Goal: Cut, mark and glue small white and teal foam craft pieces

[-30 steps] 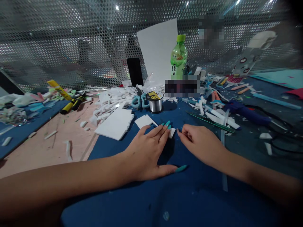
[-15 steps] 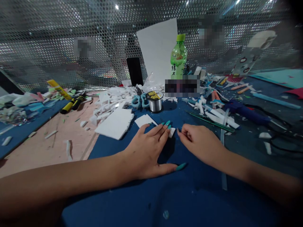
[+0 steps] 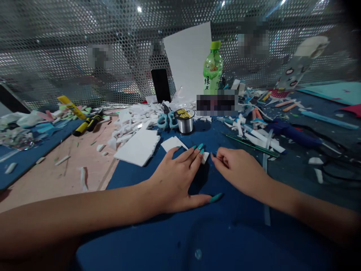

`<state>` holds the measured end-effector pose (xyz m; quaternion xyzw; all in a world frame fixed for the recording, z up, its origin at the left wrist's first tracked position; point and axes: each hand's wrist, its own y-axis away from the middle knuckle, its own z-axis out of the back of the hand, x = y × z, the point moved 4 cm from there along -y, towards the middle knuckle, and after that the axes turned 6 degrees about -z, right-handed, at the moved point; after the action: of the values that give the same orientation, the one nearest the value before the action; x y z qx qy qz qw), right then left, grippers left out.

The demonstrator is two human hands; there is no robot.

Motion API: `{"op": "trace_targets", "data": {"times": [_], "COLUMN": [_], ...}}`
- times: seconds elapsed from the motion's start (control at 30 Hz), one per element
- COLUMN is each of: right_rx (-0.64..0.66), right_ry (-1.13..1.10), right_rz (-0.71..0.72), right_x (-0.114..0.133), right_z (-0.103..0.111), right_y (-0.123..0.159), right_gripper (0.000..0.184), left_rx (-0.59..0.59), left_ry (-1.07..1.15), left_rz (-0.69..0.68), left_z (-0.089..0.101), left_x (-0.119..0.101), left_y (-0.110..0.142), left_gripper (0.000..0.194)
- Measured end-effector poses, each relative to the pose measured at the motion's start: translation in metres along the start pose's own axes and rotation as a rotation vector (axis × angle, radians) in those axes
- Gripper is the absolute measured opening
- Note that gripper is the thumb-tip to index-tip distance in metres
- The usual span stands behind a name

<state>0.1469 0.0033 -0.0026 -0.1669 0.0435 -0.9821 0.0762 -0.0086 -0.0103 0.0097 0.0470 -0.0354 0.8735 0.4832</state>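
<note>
My left hand (image 3: 176, 177) lies flat with its fingers spread and its thumb stretched to the right. Its fingertips, with long teal nails, press on a small white foam piece (image 3: 205, 158) whose right end sticks out. Partly under its index finger is a white foam sheet (image 3: 172, 143). Just right of them, my right hand (image 3: 238, 165) rests on the blue mat with fingers curled closed. Whatever is inside those fingers, if anything, is hidden. A larger white foam board (image 3: 138, 147) with a ragged edge sits left of my left hand.
Beyond my hands stand a wire spool (image 3: 185, 122), blue-handled scissors (image 3: 167, 119), a phone (image 3: 160, 86) and a green bottle (image 3: 213, 69). White scraps (image 3: 132, 116) are heaped behind. At right lie a thin green rod (image 3: 251, 145), a blue glue gun (image 3: 295, 133) and a clear glue stick (image 3: 266, 188).
Both hands hold nearly the same position. The view has shifted very slightly.
</note>
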Motion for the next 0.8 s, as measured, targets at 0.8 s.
{"op": "trace_targets", "data": {"times": [0.8], "right_rx": [-0.012], "right_ry": [0.0], "right_rz": [-0.002], "right_x": [-0.0003], "right_z": [-0.0006], "right_y": [0.0001], "right_gripper": [0.024], "left_rx": [-0.007], "left_ry": [0.011], "left_rz": [0.017], "left_z": [0.0004], "left_x": [0.0], "left_y": [0.0], "left_gripper": [0.085]}}
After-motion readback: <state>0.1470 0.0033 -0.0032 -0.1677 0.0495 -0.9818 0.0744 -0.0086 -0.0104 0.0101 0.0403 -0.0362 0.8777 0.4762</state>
